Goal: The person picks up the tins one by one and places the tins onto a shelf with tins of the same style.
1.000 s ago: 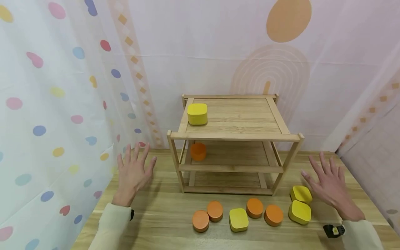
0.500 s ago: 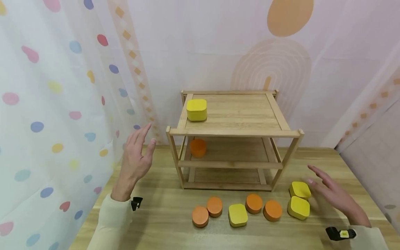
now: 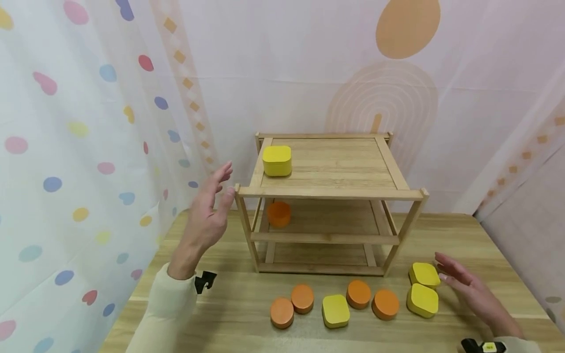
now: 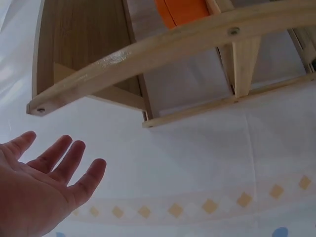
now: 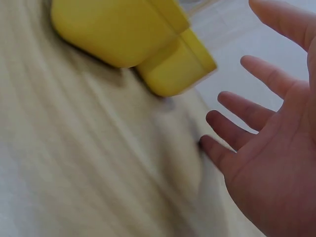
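Observation:
My left hand (image 3: 207,218) is raised beside the front left post of a wooden shelf rack (image 3: 331,193), its fingers loosely extended and holding nothing. In the left wrist view the palm (image 4: 34,197) faces up under the rack's end. To the right, my right hand (image 3: 470,289) hovers just beside two yellow rounded-square boxes, the rear one (image 3: 424,274) and the front one (image 3: 423,300). Its fingers are spread apart from the boxes in the right wrist view. A yellow box (image 3: 277,161) sits on the top shelf's left side; an orange round box (image 3: 279,214) stands on the shelf below.
In front of the rack lie a yellow box (image 3: 336,311) and several orange round boxes, among them one at the left (image 3: 281,313) and one at the right (image 3: 385,304). A patterned curtain (image 3: 300,73) hangs behind and beside the wooden table (image 3: 238,314).
My left hand has risen and moved right toward the rack's post, turning sideways. The right hand has turned from palm down onto its side and lowered close to the yellow boxes.

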Demonstrator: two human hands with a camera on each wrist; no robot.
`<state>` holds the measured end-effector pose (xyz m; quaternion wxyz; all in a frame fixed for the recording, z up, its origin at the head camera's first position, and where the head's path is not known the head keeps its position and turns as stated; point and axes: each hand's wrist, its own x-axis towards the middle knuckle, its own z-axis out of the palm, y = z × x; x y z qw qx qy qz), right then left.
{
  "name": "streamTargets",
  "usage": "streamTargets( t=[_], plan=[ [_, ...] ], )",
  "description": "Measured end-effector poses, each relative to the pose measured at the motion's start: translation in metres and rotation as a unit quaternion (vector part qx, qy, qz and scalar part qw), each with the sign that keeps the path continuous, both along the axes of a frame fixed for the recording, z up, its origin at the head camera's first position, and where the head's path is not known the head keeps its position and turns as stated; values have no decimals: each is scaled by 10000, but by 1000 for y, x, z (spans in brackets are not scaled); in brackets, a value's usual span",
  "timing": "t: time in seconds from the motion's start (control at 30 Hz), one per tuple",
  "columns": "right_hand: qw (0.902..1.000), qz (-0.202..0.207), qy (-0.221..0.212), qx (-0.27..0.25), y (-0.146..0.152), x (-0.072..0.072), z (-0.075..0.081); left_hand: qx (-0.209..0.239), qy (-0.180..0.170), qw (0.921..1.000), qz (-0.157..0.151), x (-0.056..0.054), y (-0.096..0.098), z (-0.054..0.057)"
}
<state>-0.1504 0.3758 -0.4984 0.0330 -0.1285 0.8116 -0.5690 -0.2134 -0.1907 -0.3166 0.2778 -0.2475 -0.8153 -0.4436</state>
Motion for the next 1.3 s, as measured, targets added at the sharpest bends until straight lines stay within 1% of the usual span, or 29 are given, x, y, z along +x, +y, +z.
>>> streamTargets(
  t=[0.07,0.13,0.27,0.33,0.4,0.5,0.6,0.87,1.1,1.2,1.3],
  plan=[
    [9994,130,-141,-280,-1,0,-5,-5,-22,10000,-48,-1,5,0],
    [9983,251,-195,-483,-3,0,-9,-22,-56,9999,-84,-2,9,0],
    [9959,534,-151,-711,-5,2,-14,11,-195,9996,-188,-3,16,-2],
    [9954,565,-254,-734,-5,3,-15,14,-237,9994,-234,-4,18,-3],
    [9957,503,-419,-659,-5,4,-16,-5,-234,9995,-229,-5,20,-4],
    [9961,270,-707,-454,-5,4,-16,-32,-161,9997,-176,-6,23,-6],
    [9958,119,-839,-338,-6,2,-15,19,-54,9999,-151,-7,24,-7],
    [9973,28,-700,-231,-7,-3,-18,72,165,9996,-214,-13,28,-11],
    [9984,8,-500,-257,-8,-2,-20,391,-26,9991,-168,-16,32,-16],
    [9990,29,-397,-225,-8,-2,-21,722,-100,9970,-269,-17,33,-19],
    [9994,74,-245,-227,-8,-4,-21,1200,-223,9915,-448,-18,35,-21]
  ],
)
